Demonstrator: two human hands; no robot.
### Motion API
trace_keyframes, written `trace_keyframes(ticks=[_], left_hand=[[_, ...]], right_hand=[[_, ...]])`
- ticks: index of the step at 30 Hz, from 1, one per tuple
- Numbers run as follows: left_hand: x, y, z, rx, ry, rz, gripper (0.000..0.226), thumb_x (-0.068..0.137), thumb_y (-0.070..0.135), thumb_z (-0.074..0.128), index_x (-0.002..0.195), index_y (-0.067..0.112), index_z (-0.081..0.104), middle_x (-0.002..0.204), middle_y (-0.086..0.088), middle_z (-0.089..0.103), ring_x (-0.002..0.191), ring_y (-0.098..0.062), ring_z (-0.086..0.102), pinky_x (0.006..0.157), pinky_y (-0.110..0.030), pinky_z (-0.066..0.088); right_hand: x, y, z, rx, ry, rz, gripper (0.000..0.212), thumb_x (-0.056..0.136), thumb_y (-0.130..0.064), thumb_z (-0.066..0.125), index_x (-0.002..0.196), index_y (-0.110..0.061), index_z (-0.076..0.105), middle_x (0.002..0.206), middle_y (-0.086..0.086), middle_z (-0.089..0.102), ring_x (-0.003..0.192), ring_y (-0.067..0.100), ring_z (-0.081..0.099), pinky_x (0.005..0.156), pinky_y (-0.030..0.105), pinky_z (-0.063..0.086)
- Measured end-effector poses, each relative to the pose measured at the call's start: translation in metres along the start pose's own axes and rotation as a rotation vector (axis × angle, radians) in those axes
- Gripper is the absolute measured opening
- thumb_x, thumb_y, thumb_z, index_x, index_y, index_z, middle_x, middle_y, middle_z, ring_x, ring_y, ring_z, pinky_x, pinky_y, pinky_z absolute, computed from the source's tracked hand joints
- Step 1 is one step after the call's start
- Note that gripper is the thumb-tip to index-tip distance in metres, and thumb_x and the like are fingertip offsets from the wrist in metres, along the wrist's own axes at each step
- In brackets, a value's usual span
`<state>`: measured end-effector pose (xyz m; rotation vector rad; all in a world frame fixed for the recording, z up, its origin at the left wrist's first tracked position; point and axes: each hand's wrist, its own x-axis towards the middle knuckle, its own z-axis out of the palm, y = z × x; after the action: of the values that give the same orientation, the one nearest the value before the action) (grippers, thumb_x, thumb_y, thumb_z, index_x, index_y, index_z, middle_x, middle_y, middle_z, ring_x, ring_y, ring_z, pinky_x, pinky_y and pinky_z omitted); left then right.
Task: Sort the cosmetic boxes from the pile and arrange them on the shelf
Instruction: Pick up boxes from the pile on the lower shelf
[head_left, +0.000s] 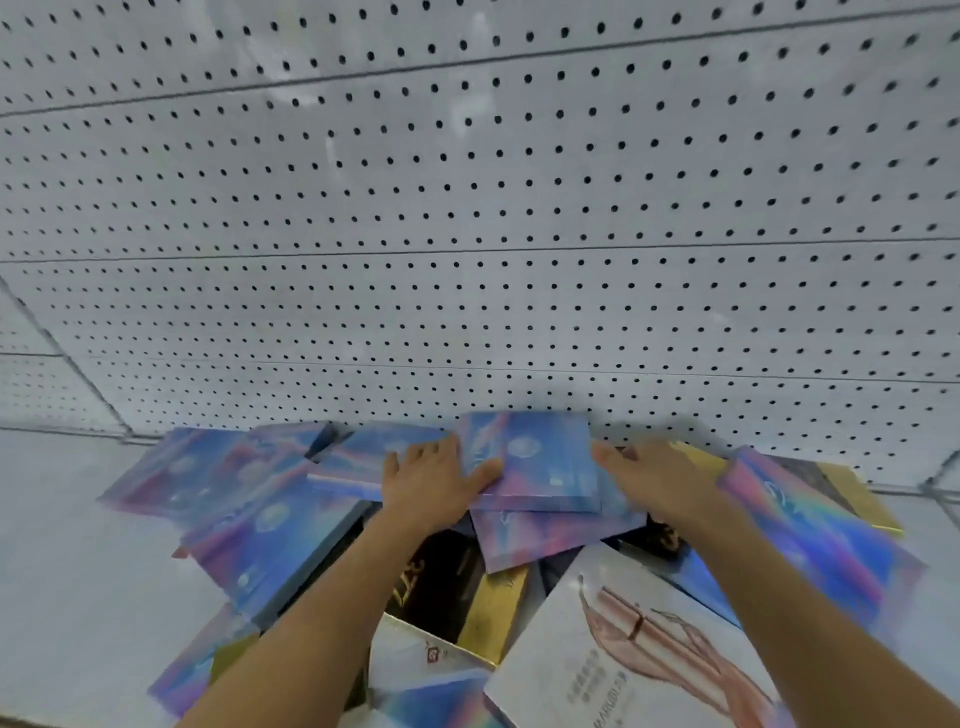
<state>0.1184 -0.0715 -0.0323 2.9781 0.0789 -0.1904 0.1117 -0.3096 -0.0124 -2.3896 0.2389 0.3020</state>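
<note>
A: Where the shelf (78, 519) meets the white pegboard back panel (467, 234), a loose pile of cosmetic boxes (467, 561) is seen, heaped against the panel's foot. Both hands are reached into it.

B: Hand state?

A: The left hand (434, 480) is laid on the left edge of the top iridescent box (540, 457), thumb pressed across its face, fingers spread over the neighbouring box (358, 457). The right hand (657, 480) is placed at that same box's right edge, thumb tip touching it. The frame is motion-blurred there, so whether the right fingers are curled under anything cannot be told.

B: Where is the box?

A: At the back of the pile, tilted, near the pegboard, stacked on a second iridescent box (550, 535) that is skewed beneath it.

B: Obstructions?

A: Plenty. Iridescent boxes are fanned out to the left (208, 467), overlapping; one larger one (275, 545) is propped at an angle over them. A black-and-gold box (441, 582) is wedged in the middle under both forearms. A white box printed with a rose-gold hand (634, 649) is lying in the foreground, overlapping the pile's right half. Another iridescent box (810, 535) is tilted under the right forearm, with a gold-edged box (857, 493) behind it. A white box with a red mark (426, 654) is partly covered at front centre.

B: Shelf state?

A: Bare grey shelf is visible left of the pile.
</note>
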Motion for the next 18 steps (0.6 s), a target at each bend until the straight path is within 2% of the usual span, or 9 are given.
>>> trace_keyframes(ticks=[3, 7, 9, 10, 12, 13, 14, 16, 18], left_hand=[[0.000, -0.002, 0.005, -0.006, -0.013, 0.046, 0.072, 0.089, 0.070, 0.028, 0.138, 0.017, 0.034, 0.139, -0.007, 0.050, 0.133, -0.028, 0.039, 0.112, -0.054, 0.017], [0.003, -0.004, 0.002, -0.013, -0.042, 0.102, 0.074, 0.087, 0.071, 0.025, 0.139, 0.018, 0.033, 0.137, -0.009, 0.052, 0.130, -0.028, 0.043, 0.112, -0.055, 0.017], [0.005, -0.007, 0.001, 0.023, -0.091, 0.149, 0.086, 0.077, 0.075, 0.011, 0.142, 0.023, 0.033, 0.142, -0.008, 0.045, 0.127, -0.028, 0.045, 0.110, -0.056, 0.020], [0.006, -0.009, 0.001, 0.055, -0.115, 0.181, 0.095, 0.067, 0.075, 0.001, 0.143, 0.027, 0.034, 0.146, -0.003, 0.040, 0.127, -0.028, 0.046, 0.110, -0.057, 0.020], [0.008, -0.012, 0.002, 0.036, -0.132, 0.206, 0.103, 0.058, 0.076, -0.006, 0.143, 0.033, 0.033, 0.150, 0.004, 0.036, 0.126, -0.027, 0.047, 0.110, -0.057, 0.018], [0.008, -0.012, 0.001, -0.018, -0.123, 0.200, 0.098, 0.063, 0.078, -0.001, 0.144, 0.032, 0.032, 0.148, 0.002, 0.040, 0.126, -0.026, 0.049, 0.111, -0.056, 0.018], [0.006, -0.012, -0.001, -0.095, -0.113, 0.186, 0.090, 0.071, 0.079, 0.008, 0.144, 0.031, 0.029, 0.142, -0.004, 0.048, 0.124, -0.026, 0.050, 0.111, -0.054, 0.019], [-0.005, -0.010, -0.006, -0.308, -0.087, 0.189, 0.070, 0.088, 0.068, 0.033, 0.144, 0.026, 0.027, 0.132, -0.004, 0.059, 0.125, -0.025, 0.051, 0.112, -0.048, 0.023], [-0.017, -0.012, -0.012, -0.615, -0.068, 0.203, 0.066, 0.093, 0.054, 0.048, 0.147, 0.026, 0.024, 0.142, 0.003, 0.050, 0.131, -0.022, 0.045, 0.110, -0.039, 0.029]], right_hand=[[-0.008, -0.004, 0.006, -0.096, -0.036, 0.049, 0.042, 0.093, -0.057, 0.041, 0.079, -0.017, 0.042, 0.081, 0.004, 0.051, 0.068, 0.022, 0.053, 0.061, 0.026, 0.045], [-0.013, -0.009, 0.007, 0.099, -0.040, 0.172, 0.044, 0.094, -0.055, 0.042, 0.080, -0.013, 0.039, 0.066, 0.001, 0.041, 0.049, 0.014, 0.043, 0.041, 0.019, 0.033], [-0.016, -0.012, 0.010, 0.240, -0.061, 0.240, 0.043, 0.093, -0.054, 0.047, 0.082, -0.013, 0.040, 0.064, 0.002, 0.041, 0.047, 0.014, 0.040, 0.040, 0.018, 0.029], [-0.017, -0.012, 0.014, 0.355, -0.097, 0.275, 0.045, 0.088, -0.057, 0.053, 0.086, -0.013, 0.045, 0.068, 0.004, 0.045, 0.049, 0.016, 0.042, 0.043, 0.019, 0.030], [-0.017, -0.008, 0.027, 0.552, -0.113, 0.313, 0.061, 0.075, -0.061, 0.065, 0.106, -0.010, 0.051, 0.090, 0.011, 0.058, 0.064, 0.022, 0.054, 0.047, 0.023, 0.037], [-0.019, -0.008, 0.032, 0.609, -0.092, 0.312, 0.068, 0.074, -0.058, 0.068, 0.115, -0.006, 0.051, 0.100, 0.014, 0.059, 0.071, 0.025, 0.057, 0.047, 0.024, 0.040], [-0.024, -0.009, 0.036, 0.657, -0.056, 0.300, 0.066, 0.077, -0.052, 0.068, 0.118, -0.003, 0.051, 0.100, 0.016, 0.059, 0.072, 0.026, 0.057, 0.047, 0.025, 0.041], [-0.034, -0.012, 0.041, 0.730, 0.026, 0.267, 0.050, 0.084, -0.040, 0.063, 0.113, 0.000, 0.056, 0.089, 0.014, 0.059, 0.067, 0.025, 0.057, 0.050, 0.026, 0.042], [-0.048, -0.011, 0.043, 0.800, 0.094, 0.217, 0.040, 0.088, -0.036, 0.060, 0.106, -0.001, 0.062, 0.086, 0.012, 0.066, 0.069, 0.025, 0.062, 0.057, 0.029, 0.047]])
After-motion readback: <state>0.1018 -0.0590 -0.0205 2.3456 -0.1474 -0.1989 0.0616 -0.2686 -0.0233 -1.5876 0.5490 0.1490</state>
